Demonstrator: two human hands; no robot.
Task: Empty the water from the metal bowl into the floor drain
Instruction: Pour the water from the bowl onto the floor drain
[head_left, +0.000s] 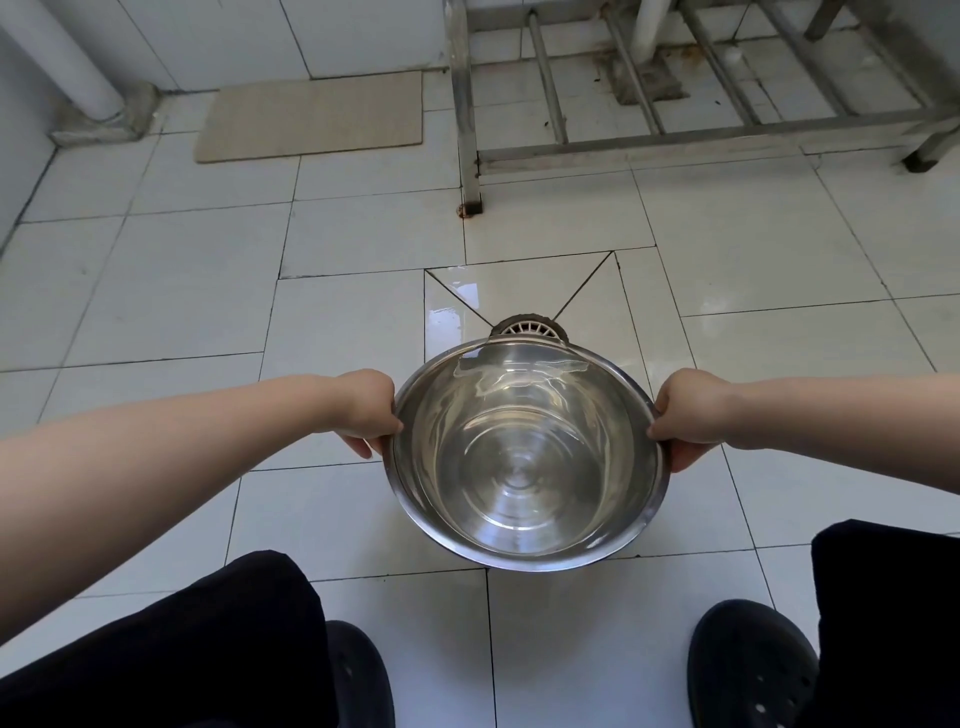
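Observation:
A shiny metal bowl (524, 457) hangs above the tiled floor, tilted away from me, with clear water pooled toward its far rim. My left hand (366, 410) grips the bowl's left rim, thumb on top and fingers underneath. My right hand (685, 415) grips the right rim the same way. Just beyond the far rim lies the round floor drain (527, 326) with a white slotted grate, its near half hidden by the bowl. The tile left of the drain is wet.
My two black clogs (748, 670) and dark trouser legs stand on the white tiles (156, 312) at the bottom. A steel rack leg (470, 156) stands behind the drain. A beige mat (311, 117) and a white pipe (67, 62) lie at the far left.

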